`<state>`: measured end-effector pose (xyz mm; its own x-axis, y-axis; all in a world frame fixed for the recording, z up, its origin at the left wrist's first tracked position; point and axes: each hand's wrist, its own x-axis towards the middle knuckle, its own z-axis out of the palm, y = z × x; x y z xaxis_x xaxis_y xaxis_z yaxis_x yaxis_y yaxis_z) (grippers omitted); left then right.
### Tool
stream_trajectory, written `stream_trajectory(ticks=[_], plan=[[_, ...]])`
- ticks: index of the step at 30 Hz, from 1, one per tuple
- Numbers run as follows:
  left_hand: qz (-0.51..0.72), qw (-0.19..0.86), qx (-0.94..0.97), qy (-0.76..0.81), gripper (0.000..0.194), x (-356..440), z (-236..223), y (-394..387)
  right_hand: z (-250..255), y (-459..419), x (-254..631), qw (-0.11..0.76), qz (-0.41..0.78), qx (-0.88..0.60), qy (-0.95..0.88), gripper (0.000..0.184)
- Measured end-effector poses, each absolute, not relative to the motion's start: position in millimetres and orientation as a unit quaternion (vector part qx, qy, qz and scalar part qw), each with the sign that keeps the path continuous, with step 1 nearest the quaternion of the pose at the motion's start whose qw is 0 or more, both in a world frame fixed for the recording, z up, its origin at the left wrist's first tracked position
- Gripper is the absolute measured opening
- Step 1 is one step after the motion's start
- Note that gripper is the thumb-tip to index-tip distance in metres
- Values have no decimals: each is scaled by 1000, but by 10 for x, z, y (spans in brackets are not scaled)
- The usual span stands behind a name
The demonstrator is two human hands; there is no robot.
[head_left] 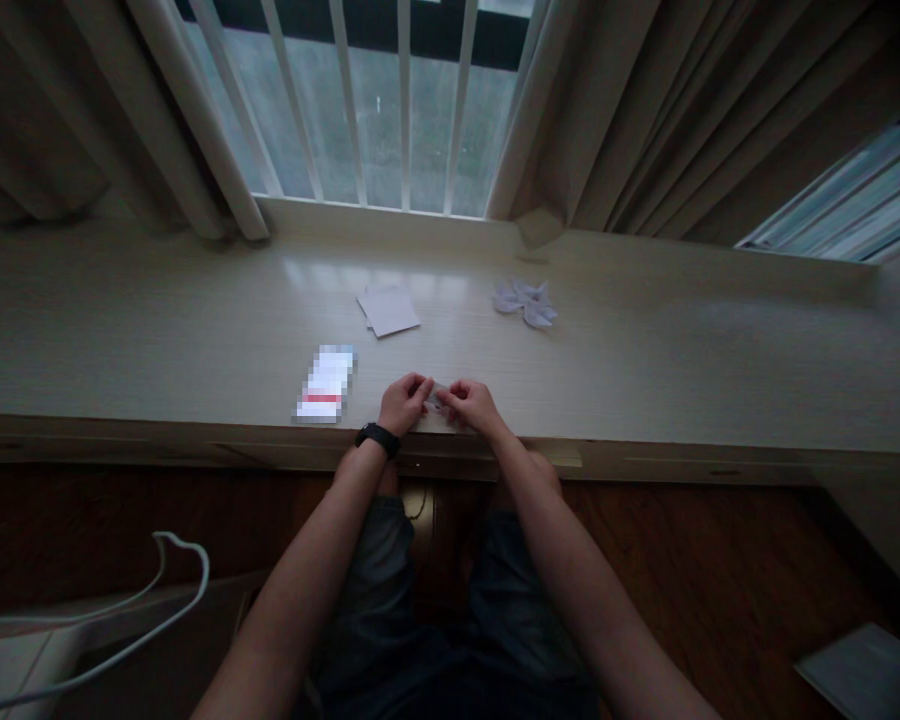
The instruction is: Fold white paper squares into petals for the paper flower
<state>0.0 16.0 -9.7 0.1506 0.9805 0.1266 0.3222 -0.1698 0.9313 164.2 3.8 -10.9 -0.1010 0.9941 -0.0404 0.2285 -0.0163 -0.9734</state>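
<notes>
Between my two hands, just above the near edge of the pale desk, is a small piece of paper (436, 396). My left hand (406, 400), with a black band on its wrist, pinches the paper's left side. Thumb and fingers of my right hand (468, 403) close on its right side. My fingers cover most of the paper, so its shape cannot be made out. Ahead and a little left lies a small stack of square white paper sheets (391, 311). Several folded white paper pieces (526, 302) lie in a cluster ahead on the right.
A lit, blurred-out rectangle that looks like a phone (327, 384) lies left of my hands on the desk (682, 350). Behind are a barred window (375, 120) and curtains (615, 110). A white cable (204, 575) loops at lower left. My legs are under the desk edge.
</notes>
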Motion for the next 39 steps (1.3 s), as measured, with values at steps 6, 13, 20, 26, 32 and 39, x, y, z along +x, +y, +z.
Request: stream_trajectory(ticks=[6, 13, 20, 26, 32, 39], plan=[[412, 397, 648, 503, 36, 8, -134, 152, -165, 44, 1653, 413, 411, -560, -589, 41], [444, 456, 598, 486, 36, 29, -142, 140, -151, 33, 1641, 445, 458, -532, -555, 42], [457, 416, 607, 500, 29, 23, -198, 179, -152, 37, 1612, 526, 497, -537, -435, 48], [459, 315, 663, 501, 27, 9, -136, 153, -212, 24, 1589, 543, 457, -535, -457, 41], [448, 307, 674, 500, 27, 34, -104, 114, -194, -54, 1584, 526, 334, -544, -562, 25], [443, 237, 701, 506, 27, 88, -178, 54, -111, -162, 1535, 510, 246, -538, -625, 24]])
